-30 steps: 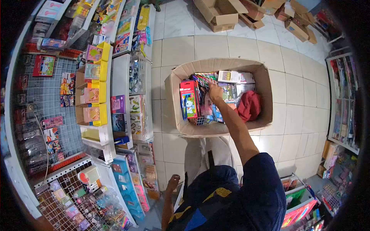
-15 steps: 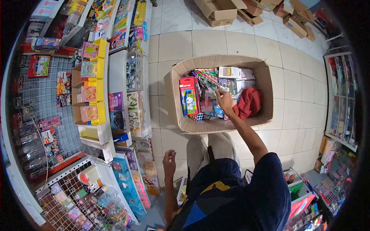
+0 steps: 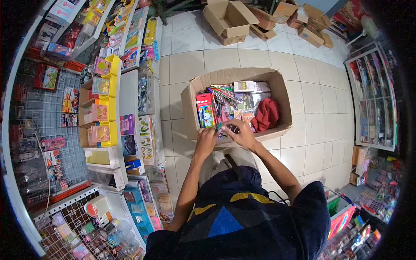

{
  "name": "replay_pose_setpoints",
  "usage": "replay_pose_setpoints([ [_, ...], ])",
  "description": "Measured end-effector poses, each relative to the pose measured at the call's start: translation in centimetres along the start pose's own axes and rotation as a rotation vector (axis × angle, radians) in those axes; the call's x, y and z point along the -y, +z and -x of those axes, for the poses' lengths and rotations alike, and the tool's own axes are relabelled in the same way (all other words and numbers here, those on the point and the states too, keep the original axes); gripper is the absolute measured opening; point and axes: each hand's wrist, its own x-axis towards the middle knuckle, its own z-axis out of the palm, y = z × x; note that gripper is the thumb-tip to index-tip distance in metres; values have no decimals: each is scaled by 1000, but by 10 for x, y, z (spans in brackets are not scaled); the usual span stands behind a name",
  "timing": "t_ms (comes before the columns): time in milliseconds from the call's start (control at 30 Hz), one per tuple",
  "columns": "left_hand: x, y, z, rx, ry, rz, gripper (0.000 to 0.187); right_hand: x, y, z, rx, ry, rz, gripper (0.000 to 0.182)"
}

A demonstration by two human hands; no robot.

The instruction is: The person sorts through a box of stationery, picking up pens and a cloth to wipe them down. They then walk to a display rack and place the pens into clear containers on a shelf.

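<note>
Both hands meet above the near edge of an open cardboard box (image 3: pixel 237 74). A small green item (image 3: pixel 219 126), too small to name, is pinched between the fingers of my left hand (image 3: pixel 206 139). My right hand (image 3: pixel 243 136) is closed at the same item, its fingertips touching it. Inside the box lie a red pack of colour pens (image 3: pixel 205 110), a bundle of striped pencils (image 3: pixel 225 94), a white carton (image 3: pixel 244 86) and a crumpled dark red cloth (image 3: pixel 266 115). My hands partly cover the box's near side.
At left, shelves hold packaged toys and yellow boxes (image 3: pixel 112 89). Empty-looking cardboard boxes (image 3: pixel 227 21) lie at the back on the tiled floor (image 3: pixel 182 65). A glass-fronted cabinet (image 3: pixel 375 97) stands at right, with more goods below it.
My right hand has drawn back from the box's middle to its near edge. My left hand has risen from beside my body to meet it at the small green item.
</note>
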Motion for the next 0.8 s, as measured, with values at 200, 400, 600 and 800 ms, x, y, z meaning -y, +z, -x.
replay_pose_setpoints([
  [200,34,18,0,-161,-109,40,23,-140,15,-44,97,301,150,30],
  [400,59,45,3,-169,-93,-151,22,-278,36,-113,-145,510,403,34],
  [600,50,51,-8,-153,-208,-267,21,-308,61,-134,96,721,358,37],
  [800,45,50,-13,-143,-231,-310,19,-272,46,-112,-85,691,141,33],
])
